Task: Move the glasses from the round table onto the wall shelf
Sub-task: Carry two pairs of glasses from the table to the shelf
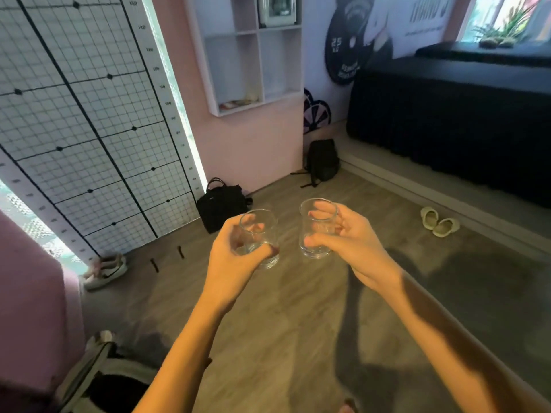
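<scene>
Near the middle of the frame, two bare hands are held out over a wooden floor (268, 323), and each one holds a clear glass. The left hand (235, 257) is wrapped around the left glass (258, 236), with fingers curled around its lower part. That glass leans a little to the left. The right hand (354, 245) grips the right glass (317, 228) from the side, with the thumb across the front and the fingers behind it. That glass stands almost straight up. The two glasses are near each other but do not touch. Both look empty.

Up at the top middle of the frame, a white wall shelf (247, 55) hangs on a pink wall. It has square boxes in it, and a few small things lie in the bottom left box, too blurry to name. The glasses are well below the shelf.

On the floor under the shelf sits a black bag (222, 208), and a black backpack (323, 160) leans by the wall, a bit to the right. A pair of light sandals (439, 222) lies at the right. Sneakers (105, 271) lie at the left by a big white grid board (83, 114). A long dark bench (462, 120) fills the upper right.
</scene>
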